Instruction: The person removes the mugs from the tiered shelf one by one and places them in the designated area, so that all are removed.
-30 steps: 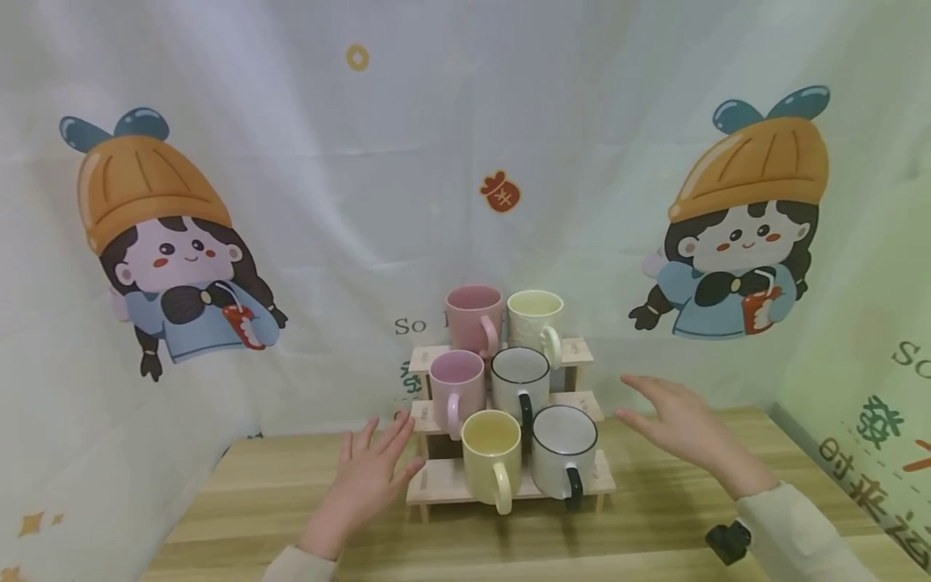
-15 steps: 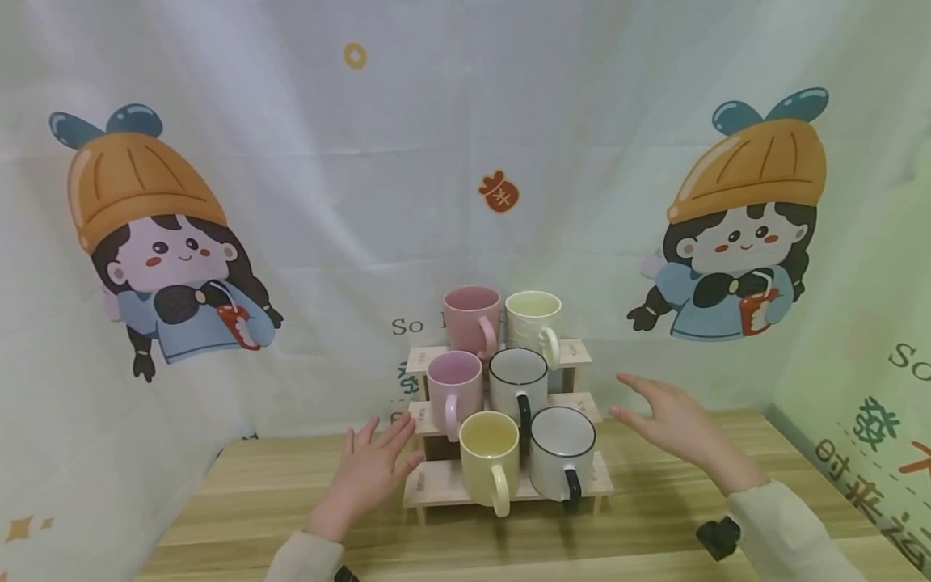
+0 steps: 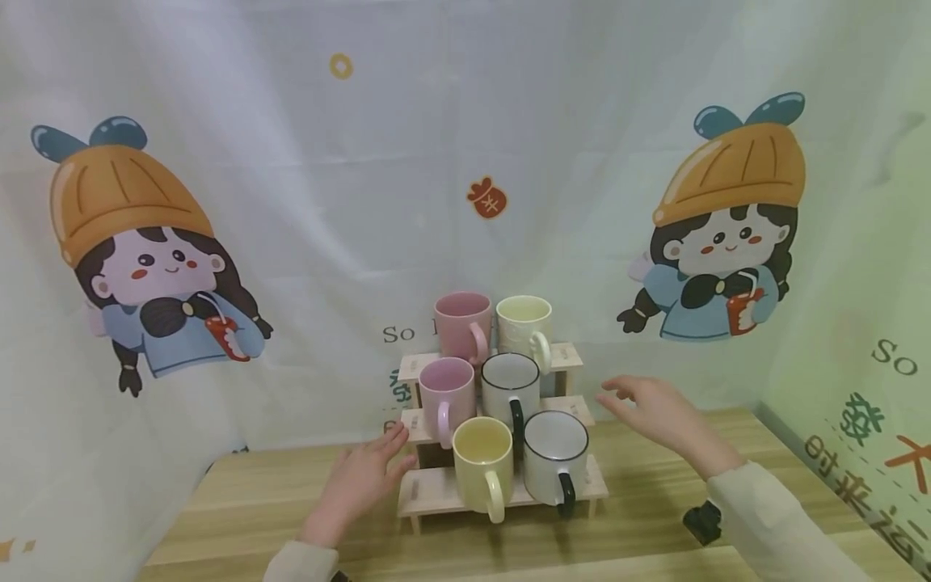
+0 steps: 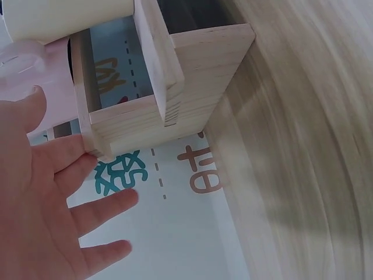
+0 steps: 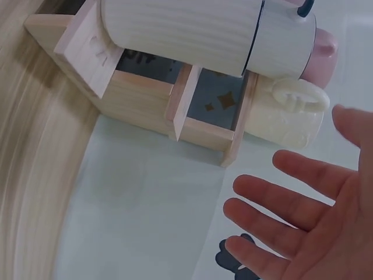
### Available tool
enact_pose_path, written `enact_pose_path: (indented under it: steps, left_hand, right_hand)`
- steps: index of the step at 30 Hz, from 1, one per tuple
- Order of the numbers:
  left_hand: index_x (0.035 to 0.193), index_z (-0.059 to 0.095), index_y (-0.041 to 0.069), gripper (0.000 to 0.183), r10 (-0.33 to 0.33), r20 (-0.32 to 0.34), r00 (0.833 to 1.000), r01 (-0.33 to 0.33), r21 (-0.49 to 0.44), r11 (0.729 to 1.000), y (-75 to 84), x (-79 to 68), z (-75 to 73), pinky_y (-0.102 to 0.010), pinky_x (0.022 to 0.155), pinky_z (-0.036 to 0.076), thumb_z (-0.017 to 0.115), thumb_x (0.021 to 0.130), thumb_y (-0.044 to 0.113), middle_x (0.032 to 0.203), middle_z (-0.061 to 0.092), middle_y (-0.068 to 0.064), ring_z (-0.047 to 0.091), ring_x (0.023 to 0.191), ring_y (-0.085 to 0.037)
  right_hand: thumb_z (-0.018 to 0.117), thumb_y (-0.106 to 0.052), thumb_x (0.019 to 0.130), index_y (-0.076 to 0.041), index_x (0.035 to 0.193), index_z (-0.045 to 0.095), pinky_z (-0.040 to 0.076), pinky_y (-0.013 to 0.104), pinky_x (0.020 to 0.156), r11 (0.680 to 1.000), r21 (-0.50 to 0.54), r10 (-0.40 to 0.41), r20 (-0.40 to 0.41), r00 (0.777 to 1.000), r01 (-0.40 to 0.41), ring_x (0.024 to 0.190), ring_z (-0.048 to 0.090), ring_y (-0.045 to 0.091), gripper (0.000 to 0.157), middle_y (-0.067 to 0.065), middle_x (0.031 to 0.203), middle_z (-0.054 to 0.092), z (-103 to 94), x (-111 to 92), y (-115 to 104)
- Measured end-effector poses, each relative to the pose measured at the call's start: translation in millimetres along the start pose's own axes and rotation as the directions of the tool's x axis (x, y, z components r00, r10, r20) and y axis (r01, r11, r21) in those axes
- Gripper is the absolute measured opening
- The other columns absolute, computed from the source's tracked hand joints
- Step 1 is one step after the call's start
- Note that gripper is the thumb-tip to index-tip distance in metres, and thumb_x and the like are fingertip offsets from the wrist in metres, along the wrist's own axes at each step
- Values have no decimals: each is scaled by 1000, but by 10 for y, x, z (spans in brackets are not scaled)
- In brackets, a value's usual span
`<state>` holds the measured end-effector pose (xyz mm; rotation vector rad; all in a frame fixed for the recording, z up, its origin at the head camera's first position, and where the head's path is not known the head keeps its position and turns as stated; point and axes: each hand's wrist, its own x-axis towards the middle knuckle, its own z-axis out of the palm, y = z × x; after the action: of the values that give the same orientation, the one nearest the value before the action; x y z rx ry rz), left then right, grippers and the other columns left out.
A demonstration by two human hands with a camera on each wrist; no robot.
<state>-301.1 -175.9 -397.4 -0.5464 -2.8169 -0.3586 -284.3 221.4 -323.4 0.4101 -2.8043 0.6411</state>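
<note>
A three-tier wooden stand (image 3: pixel 416 495) holds several mugs. On the top tier sit a rose-pink mug (image 3: pixel 457 327) and a cream mug (image 3: pixel 518 323). The middle tier carries a lilac mug (image 3: pixel 440 404) beside a white mug with black rim and handle (image 3: pixel 502 398). Below them are a yellow mug (image 3: pixel 476 481) and another black-rimmed white mug (image 3: pixel 547 469). My left hand (image 3: pixel 358 483) is at the stand's left side, fingers extended, fingertips right at the middle tier's end. To the right of the stand, my right hand (image 3: pixel 653 411) hovers with relaxed fingers, holding nothing.
The stand rests on a wood-grain table (image 3: pixel 240 509). Behind and around it hangs a pale cloth (image 3: pixel 407 202) printed with cartoon figures and lettering. A black device (image 3: pixel 702 522) shows under the right sleeve (image 3: pixel 764 513).
The head view has shifted slightly, moving the scene left. My right hand's fingers have bent a little more, and the left hand's fingers lie closer together. The mugs stay in place.
</note>
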Motion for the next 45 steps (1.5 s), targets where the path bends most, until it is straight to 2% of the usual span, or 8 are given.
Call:
enact_pose_path:
  steps: [2, 7, 13, 19, 27, 33, 39, 45]
  left_hand:
    - [137, 52, 10, 51, -9, 12, 1000, 9, -20, 1000, -3, 25, -15, -56, 96, 44, 52, 96, 40, 147, 44, -7, 54, 121, -38]
    - [134, 54, 9, 48, -39, 41, 998, 42, -67, 997, -9, 83, -75, -53, 97, 45, 58, 94, 35, 145, 46, -8, 51, 124, -38]
    - [125, 62, 9, 38, -33, -7, 999, 33, -54, 998, -9, 111, -131, -53, 91, 48, 64, 90, 22, 136, 55, -10, 57, 117, -38]
    - [121, 65, 11, 34, -46, -42, 998, 44, -51, 998, -32, 114, -67, -50, 81, 54, 67, 88, 16, 133, 58, -8, 62, 111, -36]
    - [124, 63, 11, 37, -63, -42, 997, 60, -60, 996, -19, 102, 3, -39, 63, 55, 66, 88, 19, 132, 59, -10, 65, 104, -36]
    - [128, 59, 9, 42, -75, -49, 996, 72, -51, 996, 8, 75, -13, -41, 63, 55, 66, 88, 19, 127, 62, -10, 66, 99, -36]
    - [126, 61, 9, 40, -60, -73, 996, 58, -35, 998, 22, 74, -8, -44, 67, 56, 67, 87, 18, 127, 62, -10, 66, 99, -37]
    - [126, 61, 10, 40, -64, -50, 997, 62, -31, 998, 50, 90, -29, -44, 66, 55, 67, 87, 19, 131, 60, -12, 65, 101, -37]
  right_hand:
    - [50, -36, 98, 1, 118, 63, 51, 52, 85, 1000, 5, 17, -3, 1000, -17, 102, 63, 37, 45, 21, 112, 67, -6, 20, -24]
    - [49, -33, 99, 2, 113, 66, 52, 50, 81, 998, 6, 59, -11, 998, -59, 96, 65, 34, 41, 20, 107, 69, -28, 83, -94]
    - [51, -31, 98, 1, 111, 66, 53, 45, 73, 998, -1, 68, -56, 996, -68, 86, 66, 29, 38, 18, 99, 70, -49, 161, -159]
    - [54, -32, 96, -1, 107, 66, 50, 36, 62, 995, 16, 99, -85, 991, -98, 74, 62, 20, 35, 13, 90, 70, -27, 250, -213]
    - [57, -32, 94, -2, 96, 68, 49, 35, 60, 996, -20, 83, -123, 989, -86, 71, 61, 20, 32, 11, 85, 70, -20, 364, -218]
    - [52, -27, 94, -3, 90, 67, 42, 28, 52, 992, -31, 118, -141, 983, -124, 63, 53, 18, 28, 6, 75, 65, -19, 433, -307]
    - [50, -25, 93, -7, 80, 64, 33, 26, 47, 992, 5, 126, -217, 968, -128, 56, 45, 17, 27, 3, 61, 54, 21, 482, -388]
    - [53, -32, 94, -5, 84, 67, 37, 26, 49, 992, 4, 126, -207, 970, -128, 57, 49, 18, 33, 4, 64, 59, 24, 548, -410]
